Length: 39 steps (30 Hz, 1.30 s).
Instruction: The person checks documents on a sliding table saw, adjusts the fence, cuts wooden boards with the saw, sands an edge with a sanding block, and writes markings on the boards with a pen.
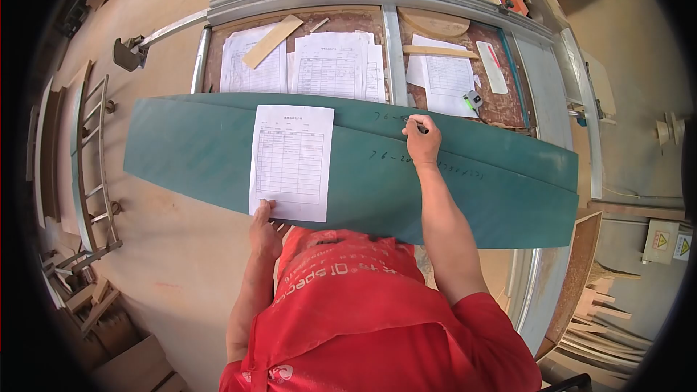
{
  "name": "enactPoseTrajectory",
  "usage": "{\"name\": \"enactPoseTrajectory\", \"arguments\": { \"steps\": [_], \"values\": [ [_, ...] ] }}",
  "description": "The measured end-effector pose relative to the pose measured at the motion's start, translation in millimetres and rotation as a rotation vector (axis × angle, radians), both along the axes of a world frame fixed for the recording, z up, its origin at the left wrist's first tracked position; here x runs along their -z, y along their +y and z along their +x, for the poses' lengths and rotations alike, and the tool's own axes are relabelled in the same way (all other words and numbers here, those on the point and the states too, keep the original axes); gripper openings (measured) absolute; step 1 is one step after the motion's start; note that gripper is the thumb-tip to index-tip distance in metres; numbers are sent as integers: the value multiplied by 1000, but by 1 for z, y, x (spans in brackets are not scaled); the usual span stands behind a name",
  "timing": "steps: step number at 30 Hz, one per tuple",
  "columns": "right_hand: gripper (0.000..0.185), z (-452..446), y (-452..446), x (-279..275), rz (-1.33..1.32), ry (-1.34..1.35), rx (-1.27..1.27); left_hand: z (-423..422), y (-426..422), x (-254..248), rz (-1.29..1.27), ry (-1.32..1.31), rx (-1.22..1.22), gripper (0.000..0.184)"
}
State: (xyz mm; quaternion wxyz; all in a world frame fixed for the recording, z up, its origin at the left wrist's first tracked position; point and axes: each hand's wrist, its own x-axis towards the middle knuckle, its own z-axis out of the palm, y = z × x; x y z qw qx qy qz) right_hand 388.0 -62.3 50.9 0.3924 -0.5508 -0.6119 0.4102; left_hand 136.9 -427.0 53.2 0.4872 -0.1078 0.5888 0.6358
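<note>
Two green boards overlap in front of me, the narrower upper one (pixel 501 142) lying behind the wider lower one (pixel 189 152). A printed form (pixel 292 167) rests on them left of centre. At its lower left corner is my left hand (pixel 267 231), thumb on the paper and fingers at the board's near edge. My right hand (pixel 422 139) is closed round a dark pen (pixel 421 128), its tip by handwritten figures (pixel 386 116) on the upper board. More handwriting (pixel 390 157) shows on the lower board, partly covered by my right forearm.
Behind the boards, a metal-framed table (pixel 394 51) holds printed sheets (pixel 328 65), wood strips (pixel 273 41) and a tape measure (pixel 473 101). A metal rack (pixel 94 160) stands at the left. Wood offcuts (pixel 602 341) are piled at the lower right.
</note>
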Motion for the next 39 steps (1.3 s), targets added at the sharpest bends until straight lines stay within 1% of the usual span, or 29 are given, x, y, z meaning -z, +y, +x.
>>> {"name": "enactPoseTrajectory", "arguments": {
  "steps": [3, 5, 8, 11, 14, 17, 20, 23, 26, 29, 32, 35, 39],
  "values": [
    [15, 8, 4, 1, 25, 26, 33, 3, 4, -8, -47, -1, -28, 42],
    [15, 14, 5, 3, 36, -5, 42, 2, 5, -7, -46, 2, -22, 43],
    [15, 23, 4, -2, -9, -46, -35, 2, 4, -4, -45, 3, -21, 43],
    [14, 26, 9, 0, -39, 28, 65, 2, 3, -2, -43, -3, -21, 42],
    [12, 31, 10, 1, -39, 8, 46, 1, 2, 2, -32, -9, -20, 42],
    [13, 30, 12, 2, 22, -20, 88, 1, 4, 0, -35, -7, -12, 41],
    [13, 34, 19, 12, 11, 89, 91, 1, 3, 1, -30, -4, -10, 41],
    [13, 44, 21, 9, 9, 31, 132, 1, 1, 2, -33, -1, -8, 41],
    [14, 53, 20, 9, -22, -20, 71, 0, 0, 4, -31, 4, -7, 42],
    [13, 58, 27, 6, -5, 36, 137, 3, 2, 5, -38, 9, -11, 41],
    [12, 62, 31, 11, 51, 25, 131, 1, 2, 4, -30, 7, -7, 41],
    [12, 69, 25, 6, 3, -23, 89, 1, 1, 7, -38, 5, -13, 41],
    [14, 70, 28, 3, -60, 36, 88, 3, 2, 7, -44, 10, -16, 41]
  ]
}}
